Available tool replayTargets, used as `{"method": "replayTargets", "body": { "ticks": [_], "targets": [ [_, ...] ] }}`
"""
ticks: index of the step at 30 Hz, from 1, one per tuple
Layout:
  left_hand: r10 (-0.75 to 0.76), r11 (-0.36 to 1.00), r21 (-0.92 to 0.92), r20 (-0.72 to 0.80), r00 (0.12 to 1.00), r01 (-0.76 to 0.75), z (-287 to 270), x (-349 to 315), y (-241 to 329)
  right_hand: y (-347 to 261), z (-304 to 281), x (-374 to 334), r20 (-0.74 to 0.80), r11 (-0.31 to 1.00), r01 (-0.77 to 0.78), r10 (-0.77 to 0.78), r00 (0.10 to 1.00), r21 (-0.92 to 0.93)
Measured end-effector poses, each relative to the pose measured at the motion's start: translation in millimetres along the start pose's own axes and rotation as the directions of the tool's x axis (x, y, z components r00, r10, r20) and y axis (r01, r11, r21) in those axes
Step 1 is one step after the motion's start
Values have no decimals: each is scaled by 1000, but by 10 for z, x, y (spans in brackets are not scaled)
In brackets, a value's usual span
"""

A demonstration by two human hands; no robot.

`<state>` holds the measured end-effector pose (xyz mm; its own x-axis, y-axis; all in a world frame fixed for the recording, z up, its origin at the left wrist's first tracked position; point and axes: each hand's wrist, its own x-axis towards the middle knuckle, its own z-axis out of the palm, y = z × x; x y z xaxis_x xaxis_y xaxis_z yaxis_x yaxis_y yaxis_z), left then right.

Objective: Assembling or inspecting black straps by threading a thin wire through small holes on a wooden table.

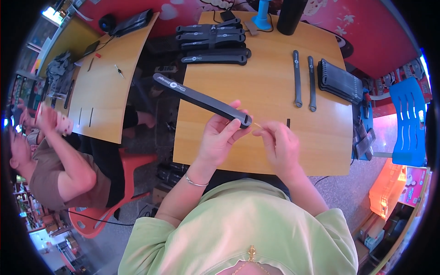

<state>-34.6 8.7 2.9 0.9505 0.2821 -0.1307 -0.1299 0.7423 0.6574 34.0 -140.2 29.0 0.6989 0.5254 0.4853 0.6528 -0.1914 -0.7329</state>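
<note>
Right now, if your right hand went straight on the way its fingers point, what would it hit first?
Likely the near end of the grey strap, or the left hand gripping it; depth is unclear from one view.

Above the table [270, 87], near its front edge, the left hand [219, 142] grips a dark strap stack [197, 96] by its slotted end; the rest slants out past the left edge. Just beside it, the right hand [280, 144] pinches a thin yellowish band [257, 125]. More strap bundles [211, 42] lie at the far left corner. Two single straps [297, 80] and a dark pile [339, 81] lie along the right edge. A blue stand [261, 19] and a black cylinder [291, 17] stand at the far edge.
</note>
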Motion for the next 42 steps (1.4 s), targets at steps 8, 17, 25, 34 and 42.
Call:
{"method": "replayTargets", "body": {
  "ticks": [8, 17, 25, 34, 42],
  "targets": [
    [149, 984, 102, -20, 989, -147, 52, -18, -66, -29, 54, -7, 30, 998, -16, 17, 999, -55],
    [225, 965, 144, -25, 974, -219, 61, -17, -101, 16, 93, -57, 25, 997, -80, 81, 996, -19],
    [403, 837, 390, 34, 914, -384, 9, -3, -182, -31, 130, -70, 204, 871, -446, 407, 890, 205],
    [611, 162, 791, 389, 690, -590, 18, 34, -51, -2, 194, -22, 583, 192, -766, 544, 604, 614],
    [621, 248, 753, 359, 697, -609, 21, 46, -31, -10, 283, -62, 484, 241, -698, 569, 665, 675]
  ]
}}
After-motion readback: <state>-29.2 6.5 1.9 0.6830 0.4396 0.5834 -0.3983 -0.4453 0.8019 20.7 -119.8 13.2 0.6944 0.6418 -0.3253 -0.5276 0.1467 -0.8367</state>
